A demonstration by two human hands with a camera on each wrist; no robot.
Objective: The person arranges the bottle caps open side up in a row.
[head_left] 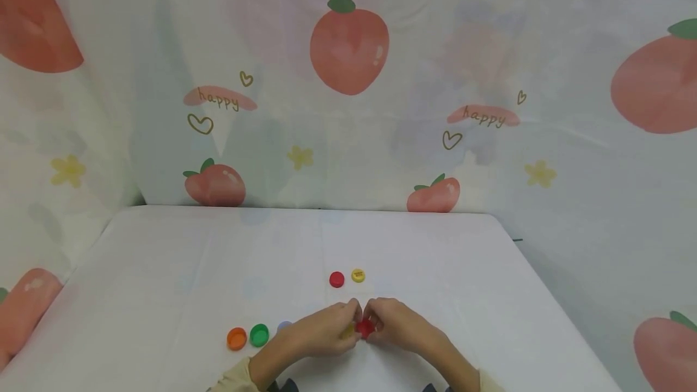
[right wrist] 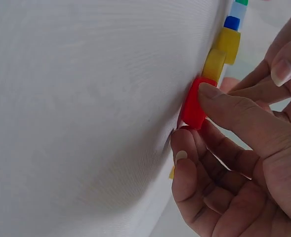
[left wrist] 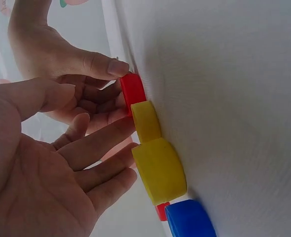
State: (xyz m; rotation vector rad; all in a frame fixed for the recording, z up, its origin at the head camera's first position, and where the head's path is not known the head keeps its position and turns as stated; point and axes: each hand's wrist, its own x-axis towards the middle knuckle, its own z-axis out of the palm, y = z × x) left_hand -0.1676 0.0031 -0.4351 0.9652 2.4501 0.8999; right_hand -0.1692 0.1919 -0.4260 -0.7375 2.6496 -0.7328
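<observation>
My right hand (head_left: 397,322) pinches a red bottle cap (right wrist: 197,103), its thumb on the near side. The red cap stands at the end of a row, touching a small yellow cap (left wrist: 146,121). A larger yellow cap (left wrist: 160,170) follows, then a blue cap (left wrist: 192,219). My left hand (head_left: 327,328) has its fingers mostly extended, fingertips against the small yellow cap and beside the larger one. In the head view, the left hand and forearm hide the blue cap and much of the yellow ones.
On the white tabletop (head_left: 435,271), an orange cap (head_left: 236,339), a green cap (head_left: 259,335) and a partly hidden pale blue cap (head_left: 284,325) lie left of my hands. Farther back are another red cap (head_left: 336,279) and a yellow cap (head_left: 357,275). A fruit-patterned curtain (head_left: 348,138) stands behind.
</observation>
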